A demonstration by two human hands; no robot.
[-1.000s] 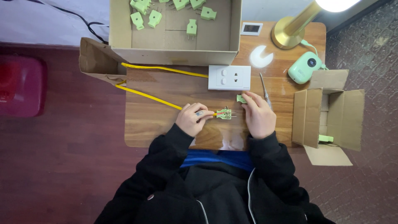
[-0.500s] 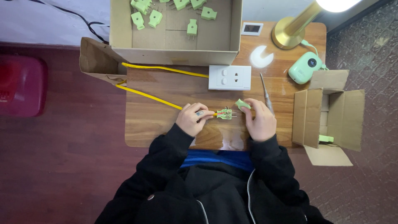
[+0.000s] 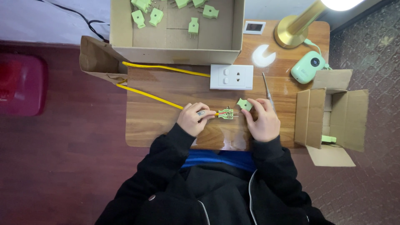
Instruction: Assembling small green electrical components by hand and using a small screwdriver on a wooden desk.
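On the wooden table (image 3: 166,121) my left hand (image 3: 193,118) grips the end of a yellow cable (image 3: 146,95), pinning it near an opened green plug base (image 3: 227,113) with coloured wires in it. My right hand (image 3: 261,120) holds a small green plug cover (image 3: 244,104) between its fingertips, just right of and above the plug base. The cable runs left and back toward a brown paper bag (image 3: 98,58).
A large cardboard box (image 3: 175,48) with several green plugs stands at the back. A white wall socket plate (image 3: 231,76), a screwdriver (image 3: 266,87), a brass lamp base (image 3: 291,35), a mint device (image 3: 307,66) and an open small carton (image 3: 329,116) lie to the right.
My right hand has lifted the green cover off the table and drawn it toward the plug base. The left hand has kept still on the cable.
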